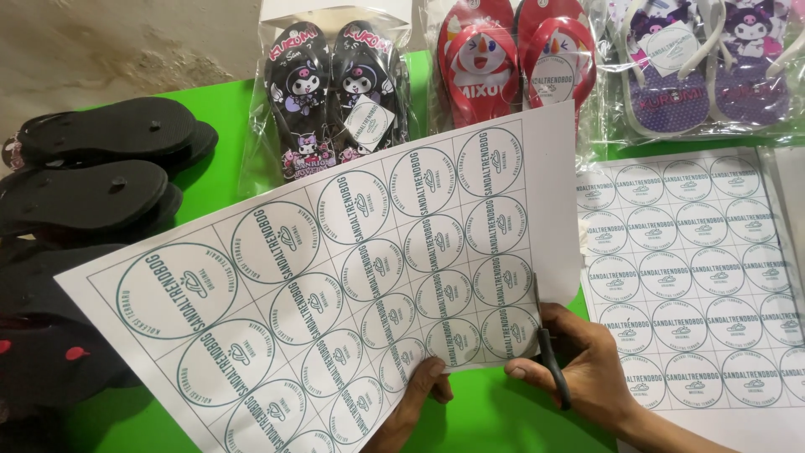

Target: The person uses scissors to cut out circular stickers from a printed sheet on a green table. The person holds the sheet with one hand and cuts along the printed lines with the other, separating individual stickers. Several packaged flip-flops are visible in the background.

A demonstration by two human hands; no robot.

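The person holds a white sheet of round labels (335, 285) up over the green tabletop (503, 419), tilted so that its near end fills the lower left of the view. The left hand (415, 403) comes up from the near edge and pinches the sheet's lower edge, thumb on top and fingers closed on the paper beneath. The right hand (579, 369) is closed around the handles of a pair of dark scissors (549, 352), whose blades point up along the sheet's right edge and meet the paper there; how far the blades stand apart cannot be told.

A second sheet of round labels (688, 277) lies flat on the tabletop toward the right edge, just beside the raised sheet. Along the far edge stand three clear bags of flip-flops: a black pair with cartoon prints (335, 92), a red pair (511, 59) next to it, and a purple and white pair (713, 67) near the far right corner. At the left edge lies a stack of plain black flip-flop soles (101, 168), with more dark soles (50, 335) nearer the person.
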